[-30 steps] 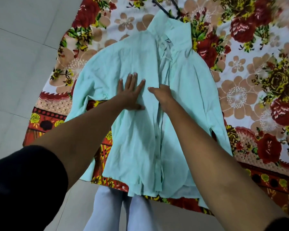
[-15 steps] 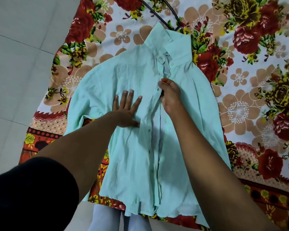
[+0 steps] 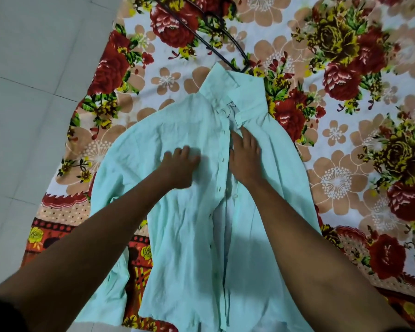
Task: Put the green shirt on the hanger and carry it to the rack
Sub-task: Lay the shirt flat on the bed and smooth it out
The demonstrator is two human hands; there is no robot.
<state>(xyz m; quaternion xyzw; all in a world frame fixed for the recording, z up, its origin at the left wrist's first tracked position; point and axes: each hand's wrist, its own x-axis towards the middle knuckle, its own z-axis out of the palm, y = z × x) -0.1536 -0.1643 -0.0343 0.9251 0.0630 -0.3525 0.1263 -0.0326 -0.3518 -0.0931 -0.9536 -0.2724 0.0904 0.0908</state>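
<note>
The green shirt (image 3: 192, 236) lies front-up and flat on a floral bedsheet (image 3: 345, 97), its long axis running from the hem nearest the person up and slightly rightward to the collar (image 3: 235, 92), which points away from the person toward the far end of the sheet; the button placket runs along that same axis between the two hands, partly open below the right hand so that paler inner cloth shows; the left hand (image 3: 180, 164) rests palm-down on the shirt's left chest panel, its fingers a little bent and blurred, so that whether they pinch any cloth cannot be told; the right hand (image 3: 244, 156) lies on the panel just right of the placket, fingers stretched forward toward the collar with the tips close under the collar's right point, pressing the fabric flat and grasping nothing; beyond both hands, past the collar, the thin black hanger (image 3: 216, 44) shows on the sheet, its wire lines converging at the collar's back edge, and how far it reaches inside the shirt is hidden; one sleeve (image 3: 110, 178) spreads out to the left of the left hand and folds back toward the hem; further left of that hand the sheet ends at pale floor tiles (image 3: 34, 68).
</note>
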